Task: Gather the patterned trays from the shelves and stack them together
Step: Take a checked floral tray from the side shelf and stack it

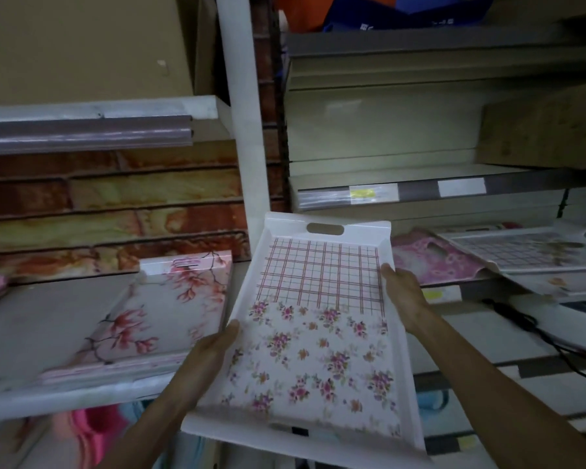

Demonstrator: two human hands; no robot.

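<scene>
I hold a white tray (318,319) with a pink check pattern and small purple flowers in front of me, tilted, between the two shelf units. My left hand (217,346) grips its left rim and my right hand (403,296) grips its right rim. On the left shelf lies a tray with pink blossom branches (163,319). On the right shelf sit a pink floral tray (433,262) and, partly over it, a checked tray (525,252) resting on another floral one (569,284).
A white upright post (247,137) separates the two shelf units. A brick-patterned back wall (109,204) is behind the left shelf (48,397). A cardboard box (542,130) stands on the upper right shelf. A black cable (535,330) runs along the lower right. Pink items (92,428) lie below.
</scene>
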